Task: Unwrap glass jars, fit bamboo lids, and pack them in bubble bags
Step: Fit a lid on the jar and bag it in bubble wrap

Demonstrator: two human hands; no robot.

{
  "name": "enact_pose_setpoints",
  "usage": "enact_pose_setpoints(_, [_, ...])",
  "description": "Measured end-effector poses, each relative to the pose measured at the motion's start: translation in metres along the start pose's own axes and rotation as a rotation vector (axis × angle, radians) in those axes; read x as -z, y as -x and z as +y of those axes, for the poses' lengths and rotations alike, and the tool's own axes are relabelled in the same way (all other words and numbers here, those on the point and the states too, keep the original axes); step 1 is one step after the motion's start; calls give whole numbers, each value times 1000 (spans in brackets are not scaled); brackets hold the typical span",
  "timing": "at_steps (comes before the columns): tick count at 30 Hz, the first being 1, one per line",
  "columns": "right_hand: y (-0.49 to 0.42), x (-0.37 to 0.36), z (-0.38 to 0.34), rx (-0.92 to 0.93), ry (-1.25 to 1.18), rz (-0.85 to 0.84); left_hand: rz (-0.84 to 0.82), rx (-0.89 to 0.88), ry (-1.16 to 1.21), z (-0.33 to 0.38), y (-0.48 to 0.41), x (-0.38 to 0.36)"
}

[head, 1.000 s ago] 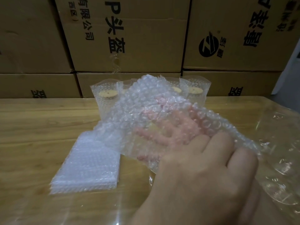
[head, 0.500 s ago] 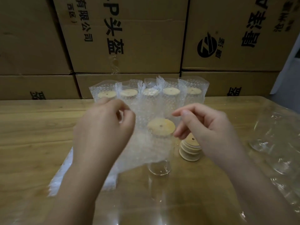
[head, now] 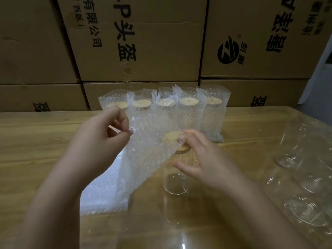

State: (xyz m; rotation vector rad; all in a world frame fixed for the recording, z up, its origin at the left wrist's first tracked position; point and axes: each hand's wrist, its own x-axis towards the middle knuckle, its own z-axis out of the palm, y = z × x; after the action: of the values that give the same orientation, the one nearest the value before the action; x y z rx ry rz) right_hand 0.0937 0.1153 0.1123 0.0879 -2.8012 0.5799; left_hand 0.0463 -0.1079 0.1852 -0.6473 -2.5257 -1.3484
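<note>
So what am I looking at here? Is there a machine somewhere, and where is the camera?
There is no machine here. A person works with two bare hands, and the one picture comes from a camera worn on their head, looking forward and down. The left hand pinches the edge of a bubble bag, holding it up partly in front of a clear glass jar with a bamboo lid, which stands on the wooden table. The right hand has its fingertips at the bag's other edge by the lid; whether they grip it is hard to tell. At the back, five bagged jars stand in a row before cardboard boxes. A stack of flat bubble bags lies at the left, and wrapped glass jars lie at the right.
</note>
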Motion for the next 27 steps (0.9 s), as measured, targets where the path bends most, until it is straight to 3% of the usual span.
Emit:
enact_pose_setpoints(7, [1,-1,2,-22,-62,51,14,-80,-30,8,5,-1])
enact_pose_setpoints(10, [-1,10,6,-67,-58,172,33,-89,-14,13,7,-6])
enact_pose_setpoints(14, [5,37,4,-104,-306,636,-2,-50,-56,12,4,-16])
enact_pose_setpoints(18, [16,58,-5,128,-788,1086,-12,-29,-44,10,1,-26])
enact_pose_setpoints(20, [18,65,-10,174,-1013,1080,-30,-11,-65,8,0,-31])
enact_pose_setpoints(23, [19,72,-16,124,-1228,850,-41,6,-77,6,-1,-35])
enact_pose_setpoints(27, [19,69,-25,77,-1121,704,-19,21,-96,5,-1,-34])
